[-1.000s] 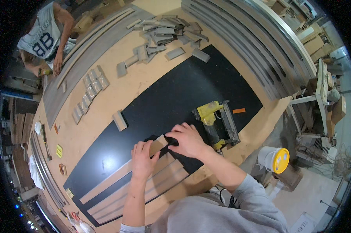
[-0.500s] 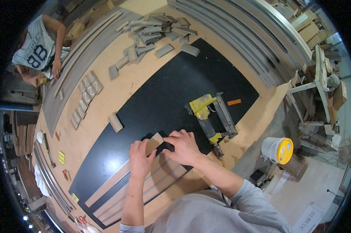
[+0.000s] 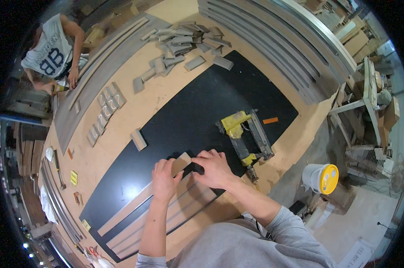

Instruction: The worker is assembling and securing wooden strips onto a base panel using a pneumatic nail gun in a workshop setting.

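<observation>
My left hand point(image 3: 164, 179) is closed on a short light-brown wooden block point(image 3: 181, 163), its fingers along the block's left side. My right hand point(image 3: 214, 169) has its fingers bent, with the fingertips pressed to the block's right end. Whether the block is separate from the long slat point(image 3: 126, 209) running in line with it is hidden by my left hand. More parallel wooden slats point(image 3: 188, 206) lie below and beside my wrists, on a black tapered panel point(image 3: 184, 118). To the right of my right hand, a yellow-and-black nail gun point(image 3: 242, 136) lies on the panel.
Another block point(image 3: 138, 139) rests at the panel's left edge. Several blocks point(image 3: 104, 111) stand in rows at left, and a heap of them point(image 3: 179, 42) lies at the back. A hammer point(image 3: 59, 169) is at far left. A co-worker point(image 3: 54, 49) stands across the table. A white bucket point(image 3: 313, 175) is at right.
My hands have stayed at the block with hardly any movement. The whole view has shifted slightly. The co-worker's hand, with a yellow tool, shows more clearly now.
</observation>
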`<action>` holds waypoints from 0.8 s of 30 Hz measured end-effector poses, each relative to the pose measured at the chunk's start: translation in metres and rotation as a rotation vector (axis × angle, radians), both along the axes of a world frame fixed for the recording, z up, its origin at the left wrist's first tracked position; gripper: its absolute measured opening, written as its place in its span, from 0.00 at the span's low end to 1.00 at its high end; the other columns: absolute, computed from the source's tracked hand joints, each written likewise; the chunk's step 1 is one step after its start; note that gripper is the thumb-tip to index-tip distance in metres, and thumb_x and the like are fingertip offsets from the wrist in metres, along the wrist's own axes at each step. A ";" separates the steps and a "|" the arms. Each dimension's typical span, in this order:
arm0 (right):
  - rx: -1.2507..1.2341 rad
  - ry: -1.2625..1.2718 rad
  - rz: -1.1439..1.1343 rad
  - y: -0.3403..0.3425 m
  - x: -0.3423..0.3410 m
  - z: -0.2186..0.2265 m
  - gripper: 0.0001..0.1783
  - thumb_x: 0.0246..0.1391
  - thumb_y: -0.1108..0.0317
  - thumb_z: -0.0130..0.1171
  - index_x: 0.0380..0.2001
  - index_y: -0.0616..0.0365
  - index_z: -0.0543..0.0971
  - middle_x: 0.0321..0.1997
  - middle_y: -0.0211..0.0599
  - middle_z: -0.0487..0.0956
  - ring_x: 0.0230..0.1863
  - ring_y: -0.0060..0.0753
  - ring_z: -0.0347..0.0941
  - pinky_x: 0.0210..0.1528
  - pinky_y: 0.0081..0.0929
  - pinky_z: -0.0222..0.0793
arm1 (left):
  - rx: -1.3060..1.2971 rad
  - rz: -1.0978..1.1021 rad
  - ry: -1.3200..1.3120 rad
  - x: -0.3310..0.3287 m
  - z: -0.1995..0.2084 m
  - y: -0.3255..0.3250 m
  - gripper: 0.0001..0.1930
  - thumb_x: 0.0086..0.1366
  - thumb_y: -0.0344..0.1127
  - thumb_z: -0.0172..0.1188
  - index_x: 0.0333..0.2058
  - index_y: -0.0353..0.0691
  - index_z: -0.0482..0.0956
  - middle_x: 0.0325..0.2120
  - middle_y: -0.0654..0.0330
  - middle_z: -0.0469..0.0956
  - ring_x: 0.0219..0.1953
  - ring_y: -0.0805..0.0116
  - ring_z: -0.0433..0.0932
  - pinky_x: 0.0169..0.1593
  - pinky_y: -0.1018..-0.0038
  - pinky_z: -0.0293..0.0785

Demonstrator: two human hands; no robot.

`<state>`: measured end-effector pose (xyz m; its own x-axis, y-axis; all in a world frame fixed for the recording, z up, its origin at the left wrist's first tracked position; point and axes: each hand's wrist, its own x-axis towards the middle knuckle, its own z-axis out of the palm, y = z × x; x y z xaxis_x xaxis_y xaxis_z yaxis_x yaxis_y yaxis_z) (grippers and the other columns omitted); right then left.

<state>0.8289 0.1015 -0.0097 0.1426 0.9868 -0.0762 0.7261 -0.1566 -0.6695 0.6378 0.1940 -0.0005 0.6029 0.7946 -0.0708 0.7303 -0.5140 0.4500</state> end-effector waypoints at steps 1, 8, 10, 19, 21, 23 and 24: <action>-0.011 -0.009 0.008 0.000 0.001 0.001 0.25 0.47 0.54 0.68 0.50 0.51 0.84 0.48 0.31 0.78 0.50 0.41 0.70 0.52 0.43 0.61 | 0.005 -0.006 -0.002 0.000 -0.002 0.000 0.27 0.51 0.35 0.74 0.51 0.39 0.77 0.43 0.55 0.75 0.50 0.52 0.73 0.52 0.56 0.70; 0.007 -0.031 0.048 -0.003 0.001 -0.002 0.27 0.47 0.53 0.67 0.51 0.51 0.83 0.51 0.31 0.78 0.52 0.42 0.69 0.53 0.44 0.61 | 0.016 -0.011 -0.018 0.000 0.004 -0.001 0.27 0.50 0.36 0.74 0.49 0.36 0.78 0.42 0.50 0.75 0.48 0.46 0.73 0.53 0.56 0.71; 0.070 -0.062 0.030 -0.004 0.002 0.000 0.22 0.49 0.58 0.66 0.48 0.53 0.84 0.48 0.33 0.80 0.49 0.43 0.73 0.52 0.42 0.66 | 0.002 -0.012 -0.011 0.000 0.003 -0.001 0.27 0.51 0.36 0.74 0.50 0.38 0.78 0.43 0.52 0.75 0.50 0.49 0.73 0.53 0.56 0.70; 0.147 -0.249 -0.564 -0.019 0.069 0.013 0.38 0.48 0.67 0.71 0.63 0.53 0.70 0.56 0.49 0.72 0.54 0.59 0.73 0.57 0.45 0.71 | -0.051 0.020 0.058 -0.005 0.005 -0.003 0.26 0.56 0.39 0.71 0.53 0.39 0.76 0.49 0.56 0.73 0.56 0.54 0.70 0.59 0.55 0.68; 0.133 -0.238 -0.573 -0.014 0.070 0.007 0.44 0.47 0.68 0.71 0.68 0.51 0.63 0.57 0.51 0.70 0.55 0.61 0.72 0.58 0.46 0.71 | -0.071 0.018 0.051 -0.004 0.005 -0.002 0.26 0.56 0.39 0.71 0.53 0.39 0.76 0.50 0.56 0.73 0.57 0.54 0.70 0.59 0.55 0.68; 0.115 -0.229 -0.580 -0.010 0.071 0.010 0.50 0.47 0.68 0.71 0.72 0.48 0.57 0.59 0.53 0.68 0.55 0.62 0.72 0.59 0.47 0.70 | -0.048 0.008 0.053 -0.005 0.004 -0.004 0.27 0.56 0.40 0.71 0.54 0.40 0.75 0.50 0.56 0.73 0.57 0.55 0.70 0.59 0.54 0.68; 0.061 -0.214 -0.558 -0.003 0.069 0.018 0.53 0.47 0.69 0.71 0.73 0.47 0.54 0.59 0.55 0.68 0.55 0.61 0.72 0.58 0.47 0.71 | -0.049 0.022 0.044 -0.006 0.004 -0.003 0.27 0.56 0.40 0.71 0.54 0.40 0.75 0.50 0.56 0.73 0.57 0.55 0.70 0.59 0.54 0.68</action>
<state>0.8981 0.0987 0.0086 0.6466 0.7600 0.0659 0.6647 -0.5189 -0.5376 0.6313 0.1914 0.0039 0.5807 0.8027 -0.1358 0.7609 -0.4758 0.4413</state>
